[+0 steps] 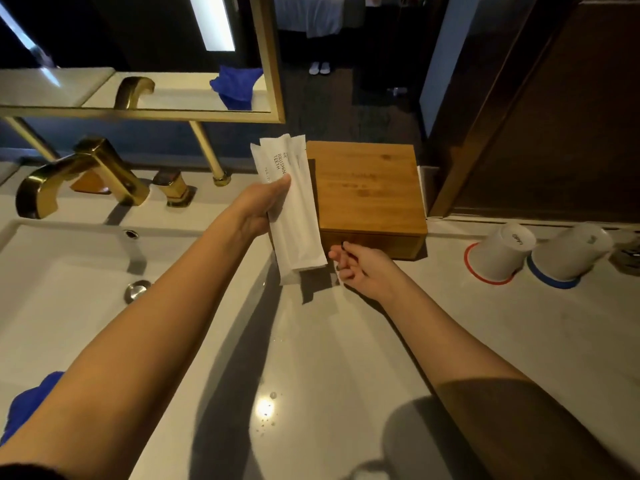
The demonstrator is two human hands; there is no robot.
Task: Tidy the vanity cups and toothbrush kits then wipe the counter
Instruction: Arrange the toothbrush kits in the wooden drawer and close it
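Toothbrush kits (294, 209) are held in left hand (258, 211) grip, long axis running away from the person, just left of wooden box (367, 188); right hand (360, 265), nearer its front, is loosely curled w/ nothing held.

Bare counter (346, 358) open in front, wooden box (367, 188) blocking behind, upturned cups (498, 252) right, basin (69, 282) left

The print on the toothbrush kits (289, 202) is partly covered by the left hand (258, 211), so only "BRUSHIN TEETH" can be read. The blue cloth (26, 407) gets cut off at the lower left edge. Lettering on the red-rimmed cup (498, 252) is too small to make out, tbh.
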